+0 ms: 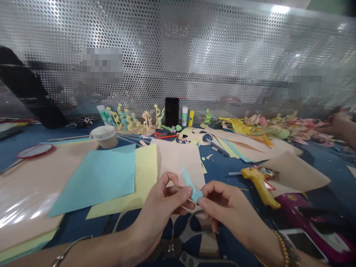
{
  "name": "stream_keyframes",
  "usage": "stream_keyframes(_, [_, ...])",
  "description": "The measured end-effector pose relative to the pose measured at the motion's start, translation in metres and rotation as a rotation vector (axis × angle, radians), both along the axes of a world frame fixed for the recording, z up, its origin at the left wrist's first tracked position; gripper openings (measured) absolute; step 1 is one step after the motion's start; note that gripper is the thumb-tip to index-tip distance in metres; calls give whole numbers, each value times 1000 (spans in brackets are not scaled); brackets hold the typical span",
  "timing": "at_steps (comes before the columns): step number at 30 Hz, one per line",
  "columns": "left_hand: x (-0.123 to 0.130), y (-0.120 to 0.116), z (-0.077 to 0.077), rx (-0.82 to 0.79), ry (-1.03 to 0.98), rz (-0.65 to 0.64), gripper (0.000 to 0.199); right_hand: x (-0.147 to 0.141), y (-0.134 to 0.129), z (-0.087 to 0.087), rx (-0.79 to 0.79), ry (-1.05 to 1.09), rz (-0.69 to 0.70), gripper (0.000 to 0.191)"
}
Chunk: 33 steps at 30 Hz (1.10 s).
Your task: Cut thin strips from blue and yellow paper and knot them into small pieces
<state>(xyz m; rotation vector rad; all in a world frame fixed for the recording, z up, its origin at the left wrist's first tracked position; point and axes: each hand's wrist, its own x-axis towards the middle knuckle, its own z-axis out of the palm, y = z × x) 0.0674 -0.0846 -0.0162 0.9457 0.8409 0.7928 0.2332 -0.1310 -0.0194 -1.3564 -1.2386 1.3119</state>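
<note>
Between my two hands is a small folded strip of light blue paper (190, 181), its long end pointing up and away. My left hand (168, 198) pinches the strip's left side between thumb and fingers. The short right end sits in the fingertips of my right hand (219, 202), also pinched. Below the hands lie scissors (187, 231), partly hidden by them. Behind the strip is a sheet of pale pink paper (178, 155), with a yellow sheet (148, 178) and a blue sheet (102, 178) overlapping to its left.
A yellow glue gun (260, 183) and a magenta device (311, 222) lie at right. At the back stand a phone (171, 112), glue sticks (184, 116) and curled paper pieces (126, 120). A tape roll (105, 137) sits left; another person's hand (340, 124) shows far right.
</note>
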Motion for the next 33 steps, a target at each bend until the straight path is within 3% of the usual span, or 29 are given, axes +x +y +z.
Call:
stream_keyframes(4, [0,-1,0,60,35,-27,17,-1,-1,3,19,-57,-11,16])
stream_keyframes(13, [1,-4,4,170,158,-61,13,-2,-3,4,27,-143,-35,17])
stream_keyframes(27, [-2,-2,2,321,272,-138,22,-3,-3,7,130,-230,-89,16])
stream_keyframes(33, [-2,0,1,312,282,-150,23,0,-1,6,276,-318,-97,6])
